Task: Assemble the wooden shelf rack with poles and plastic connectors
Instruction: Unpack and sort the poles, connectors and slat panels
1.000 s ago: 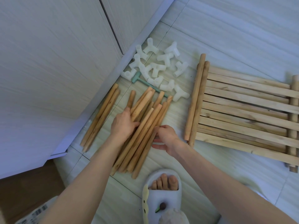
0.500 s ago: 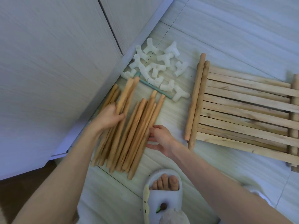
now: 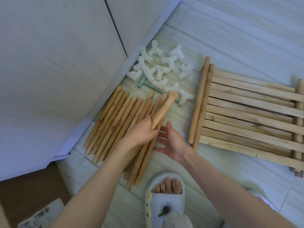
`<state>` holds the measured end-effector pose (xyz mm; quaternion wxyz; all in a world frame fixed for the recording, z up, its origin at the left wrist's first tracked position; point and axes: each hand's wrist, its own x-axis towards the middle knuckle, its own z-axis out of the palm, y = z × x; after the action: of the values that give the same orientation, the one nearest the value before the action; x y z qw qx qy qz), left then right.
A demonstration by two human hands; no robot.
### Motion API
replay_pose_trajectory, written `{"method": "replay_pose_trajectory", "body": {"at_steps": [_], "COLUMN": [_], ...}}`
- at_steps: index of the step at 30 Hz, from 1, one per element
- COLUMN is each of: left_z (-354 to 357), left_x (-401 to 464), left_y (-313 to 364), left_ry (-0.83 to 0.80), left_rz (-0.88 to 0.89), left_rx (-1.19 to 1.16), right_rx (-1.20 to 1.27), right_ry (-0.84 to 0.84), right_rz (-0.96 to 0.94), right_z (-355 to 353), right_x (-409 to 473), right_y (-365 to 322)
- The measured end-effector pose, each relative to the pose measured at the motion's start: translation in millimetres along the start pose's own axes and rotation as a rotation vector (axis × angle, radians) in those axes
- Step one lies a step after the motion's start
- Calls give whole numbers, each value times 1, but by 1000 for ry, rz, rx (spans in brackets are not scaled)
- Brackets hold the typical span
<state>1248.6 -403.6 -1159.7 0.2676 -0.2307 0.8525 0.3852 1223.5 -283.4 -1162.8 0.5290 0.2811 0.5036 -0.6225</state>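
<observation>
label on cardboard box (image 3: 42, 214), print unreadable

Left hand (image 3: 141, 132) reaches in from lower left, forearm bare, fingers curled round a pole (image 3: 162, 111), gripping its near end; blurred, so exact finger placement unclear. Right hand (image 3: 169, 140) comes in from lower right, palm turned up and leftward, fingers (image 3: 160, 139) straight and spread, thumb up, holding nothing, just beside the left hand.
</observation>
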Motion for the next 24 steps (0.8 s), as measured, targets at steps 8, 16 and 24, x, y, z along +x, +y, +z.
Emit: {"method": "replay_pose_trajectory", "body": {"at_steps": [8, 16, 24], "left_z": [23, 11, 15], "left_x": [9, -18, -32], "left_y": [-4, -29, -46], "left_ry": [102, 441, 416], "left_rz": [-85, -24, -124], "left_rx": [10, -41, 200], "right_rx": [-43, -127, -138], "right_ry": [101, 188, 197], "right_rz": [0, 16, 4], "right_z": [-4, -6, -1], "right_x": [0, 2, 1], "right_y": [6, 6, 7]}}
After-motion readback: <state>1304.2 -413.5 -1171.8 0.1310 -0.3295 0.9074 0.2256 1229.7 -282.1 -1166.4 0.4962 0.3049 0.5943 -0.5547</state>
